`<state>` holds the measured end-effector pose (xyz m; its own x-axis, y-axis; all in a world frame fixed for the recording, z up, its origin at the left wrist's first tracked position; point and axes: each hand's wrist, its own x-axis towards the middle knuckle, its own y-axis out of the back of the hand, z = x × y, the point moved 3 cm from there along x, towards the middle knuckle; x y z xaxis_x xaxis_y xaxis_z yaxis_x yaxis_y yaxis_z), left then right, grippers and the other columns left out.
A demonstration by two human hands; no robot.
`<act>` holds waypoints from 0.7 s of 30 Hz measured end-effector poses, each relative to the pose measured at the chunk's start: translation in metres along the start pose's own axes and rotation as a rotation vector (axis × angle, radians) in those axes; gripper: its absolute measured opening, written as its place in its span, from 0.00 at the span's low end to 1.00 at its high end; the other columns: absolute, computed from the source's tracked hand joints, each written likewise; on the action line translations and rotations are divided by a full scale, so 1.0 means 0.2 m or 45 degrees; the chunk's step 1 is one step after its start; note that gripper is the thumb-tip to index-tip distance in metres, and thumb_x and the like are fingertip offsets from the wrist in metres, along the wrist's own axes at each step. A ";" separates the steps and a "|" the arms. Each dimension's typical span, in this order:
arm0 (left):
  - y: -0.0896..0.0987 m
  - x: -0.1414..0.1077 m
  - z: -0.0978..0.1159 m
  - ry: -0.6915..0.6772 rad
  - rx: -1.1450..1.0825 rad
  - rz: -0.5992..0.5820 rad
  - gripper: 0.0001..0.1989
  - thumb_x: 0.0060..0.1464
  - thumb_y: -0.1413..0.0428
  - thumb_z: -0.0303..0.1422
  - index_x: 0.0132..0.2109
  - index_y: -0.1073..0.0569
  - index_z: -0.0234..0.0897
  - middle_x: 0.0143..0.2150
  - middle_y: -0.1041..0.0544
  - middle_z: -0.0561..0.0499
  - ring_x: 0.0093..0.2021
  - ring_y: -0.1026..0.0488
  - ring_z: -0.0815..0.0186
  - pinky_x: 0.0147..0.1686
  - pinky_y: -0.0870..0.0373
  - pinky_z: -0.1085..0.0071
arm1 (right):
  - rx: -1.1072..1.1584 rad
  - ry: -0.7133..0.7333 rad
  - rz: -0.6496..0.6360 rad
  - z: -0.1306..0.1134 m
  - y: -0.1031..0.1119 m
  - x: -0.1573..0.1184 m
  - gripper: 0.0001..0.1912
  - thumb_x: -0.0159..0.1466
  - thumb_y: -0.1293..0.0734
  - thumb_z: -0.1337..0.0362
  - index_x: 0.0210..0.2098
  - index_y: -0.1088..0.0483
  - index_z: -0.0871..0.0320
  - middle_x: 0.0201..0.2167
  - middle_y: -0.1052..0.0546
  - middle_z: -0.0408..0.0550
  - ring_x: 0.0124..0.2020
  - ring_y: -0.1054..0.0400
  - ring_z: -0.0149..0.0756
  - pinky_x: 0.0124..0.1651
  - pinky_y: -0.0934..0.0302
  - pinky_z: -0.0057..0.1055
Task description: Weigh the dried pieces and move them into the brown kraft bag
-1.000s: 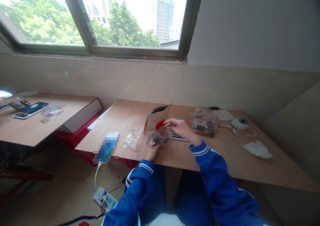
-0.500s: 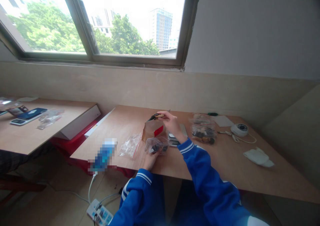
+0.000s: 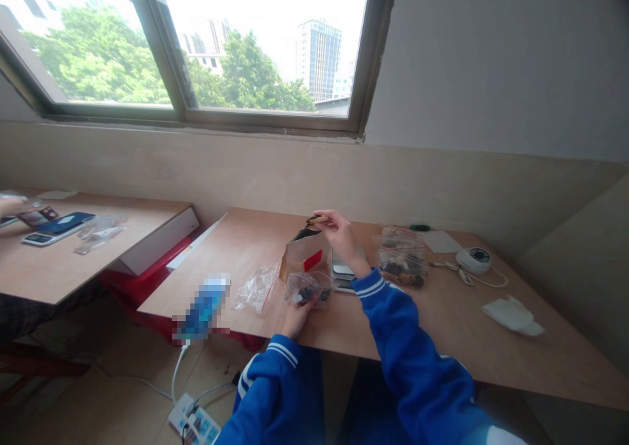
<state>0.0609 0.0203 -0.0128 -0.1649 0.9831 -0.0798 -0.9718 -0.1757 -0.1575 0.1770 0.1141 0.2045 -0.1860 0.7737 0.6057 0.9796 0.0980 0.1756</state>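
Above the open top of a brown paper bag (image 3: pixel 295 259) with a red patch, my right hand (image 3: pixel 338 234) pinches a small brown and dark piece (image 3: pixel 317 220). My left hand (image 3: pixel 299 314) is closed on a clear zip bag (image 3: pixel 308 288) with dark pieces inside, in front of the paper bag. A scale (image 3: pixel 343 268) lies just right of the paper bag, partly hidden by my right wrist. Flat clear bags (image 3: pixel 256 289) rest to the left.
Filled zip bags (image 3: pixel 401 261), a white camera (image 3: pixel 472 259) with a cable and a white crumpled cloth (image 3: pixel 514 315) lie to the right. A phone (image 3: pixel 204 309) stands off the left edge. Another person's hand (image 3: pixel 10 204) is over the left table.
My right hand has risen slightly with the small piece, which is now higher over the paper bag. My left hand has barely moved. Another person's hand has come into view at the far left.
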 end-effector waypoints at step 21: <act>0.03 -0.02 0.07 -0.189 0.257 0.108 0.22 0.45 0.38 0.39 0.48 0.28 0.38 0.49 0.24 0.46 0.50 0.28 0.59 0.55 0.35 0.57 | -0.414 0.072 -0.158 -0.03 0.02 -0.33 0.15 0.60 0.44 0.76 0.30 0.28 0.57 0.30 0.25 0.46 0.36 0.32 0.36 0.43 0.38 0.32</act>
<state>0.0529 0.0165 0.0012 -0.2553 0.9648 0.0634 -0.9650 -0.2583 0.0444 0.1917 0.0597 0.1704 -0.3152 0.7314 0.6047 0.8754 -0.0220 0.4829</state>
